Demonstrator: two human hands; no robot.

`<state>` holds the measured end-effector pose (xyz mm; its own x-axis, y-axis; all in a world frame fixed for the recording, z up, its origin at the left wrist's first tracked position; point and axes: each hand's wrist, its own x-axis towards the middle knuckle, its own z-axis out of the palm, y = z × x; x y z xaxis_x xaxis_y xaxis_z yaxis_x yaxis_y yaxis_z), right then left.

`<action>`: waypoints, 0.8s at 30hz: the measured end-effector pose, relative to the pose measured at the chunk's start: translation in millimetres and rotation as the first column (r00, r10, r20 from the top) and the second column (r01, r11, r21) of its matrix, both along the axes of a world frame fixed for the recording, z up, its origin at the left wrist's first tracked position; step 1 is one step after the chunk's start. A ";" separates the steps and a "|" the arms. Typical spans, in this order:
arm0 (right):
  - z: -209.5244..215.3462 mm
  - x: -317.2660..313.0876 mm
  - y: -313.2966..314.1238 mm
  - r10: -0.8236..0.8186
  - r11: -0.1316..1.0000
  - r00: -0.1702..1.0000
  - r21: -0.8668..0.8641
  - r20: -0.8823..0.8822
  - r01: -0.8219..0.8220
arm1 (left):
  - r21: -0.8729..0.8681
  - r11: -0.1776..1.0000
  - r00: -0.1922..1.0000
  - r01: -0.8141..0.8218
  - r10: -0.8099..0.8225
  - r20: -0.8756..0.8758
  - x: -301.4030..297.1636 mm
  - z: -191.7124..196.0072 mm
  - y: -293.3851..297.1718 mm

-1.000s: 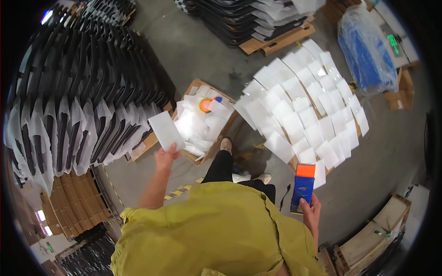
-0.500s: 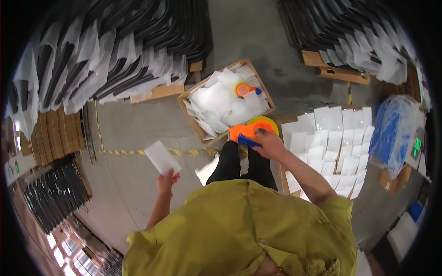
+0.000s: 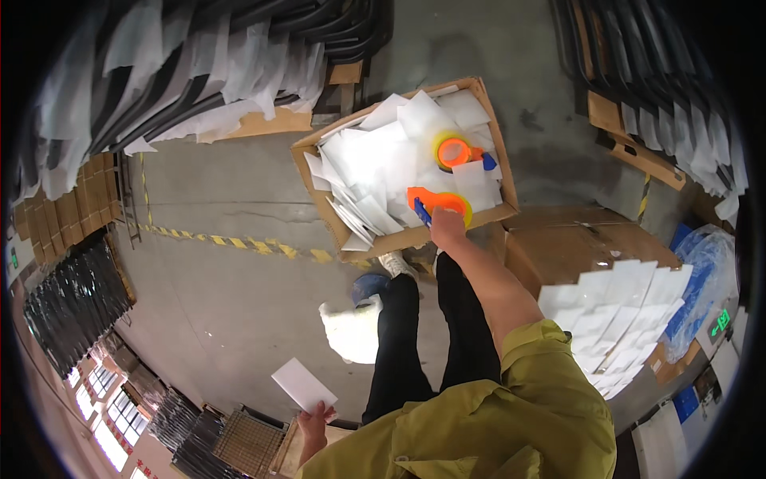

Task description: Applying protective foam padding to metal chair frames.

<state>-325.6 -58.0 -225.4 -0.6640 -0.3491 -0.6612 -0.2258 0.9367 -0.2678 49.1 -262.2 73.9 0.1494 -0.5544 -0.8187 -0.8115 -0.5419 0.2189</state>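
In my left hand [image 3: 317,415], low in the view, I grip a flat white rectangular sheet [image 3: 305,385], perhaps foam, by its lower edge. My right hand [image 3: 447,227] is closed on an orange tape dispenser [image 3: 431,199] with a blue part and a yellowish roll. The dispenser is over the near edge of an open cardboard box [image 3: 415,237]; whether it rests on the contents, I cannot tell. Loose white sheets [image 3: 371,160] fill the box. A second orange tape dispenser [image 3: 454,152] lies on those sheets toward the right side.
At right stands a brown carton [image 3: 558,239] with rows of white pieces [image 3: 614,311] on it. Racks of black wrapped tubes [image 3: 183,88] stand far left and far right. A white bag [image 3: 351,331] sits by my legs. Yellow-black tape [image 3: 239,242] marks the floor.
My right hand has carried the tape dispenser forward to the box. My left hand has dropped lower and nearer to me with the white sheet. The whole view has shifted.
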 end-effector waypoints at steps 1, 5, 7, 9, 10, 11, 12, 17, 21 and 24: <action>-14.4 0.0 0.6 0.087 0.996 0.996 0.015 0.001 -0.087 | 0.020 1.000 0.998 0.024 -0.025 0.051 -8.8 -14.6 -6.7; -19.1 -18.0 -13.1 0.092 0.990 0.995 -0.105 -0.029 -0.094 | -0.046 0.997 0.995 0.069 -0.072 -0.073 -55.6 -52.6 -34.2; -22.9 -54.1 11.6 -0.175 0.911 0.909 -0.411 -0.378 0.005 | -0.051 0.993 0.989 0.105 -0.110 -0.096 -65.4 -62.5 -38.3; -5.2 -115.3 36.7 -0.328 0.928 0.734 -0.346 -0.594 0.135 | -0.018 0.993 0.988 0.118 -0.120 -0.098 -59.5 -66.4 -36.4; -9.5 -134.6 52.1 -0.356 0.934 0.702 -0.263 -0.617 0.243 | 0.029 0.987 0.983 0.156 -0.153 -0.103 -54.9 -68.6 -36.6; -23.4 -157.1 80.2 -0.496 0.868 0.686 -0.330 -0.531 0.372 | 0.045 0.992 0.990 0.121 -0.117 -0.083 -52.8 -74.9 -32.1; -39.2 -170.1 98.7 -0.527 0.850 0.766 -0.251 -0.369 0.464 | 0.065 0.996 0.995 0.065 -0.059 -0.085 -47.0 -79.3 -29.6; -80.7 -174.5 122.6 -0.424 0.905 0.905 -0.040 -0.010 0.424 | 0.089 0.994 0.997 -0.060 0.064 -0.036 -5.1 -95.0 -21.0; -60.3 -142.0 84.5 -0.323 0.902 0.935 -0.252 0.143 0.350 | 0.156 0.987 0.998 -0.046 0.054 -0.043 10.3 -95.0 -17.8; -81.3 -88.5 21.0 -0.221 0.925 0.973 -0.301 0.068 0.231 | 0.154 0.987 0.998 -0.057 0.061 -0.020 8.8 -105.5 -22.7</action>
<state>-414.1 -37.1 -306.7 -0.7292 -0.3802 -0.5689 -0.0043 0.8339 -0.5519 58.0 -284.8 -31.6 0.1572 -0.4134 -0.8969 -0.7727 -0.6170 0.1489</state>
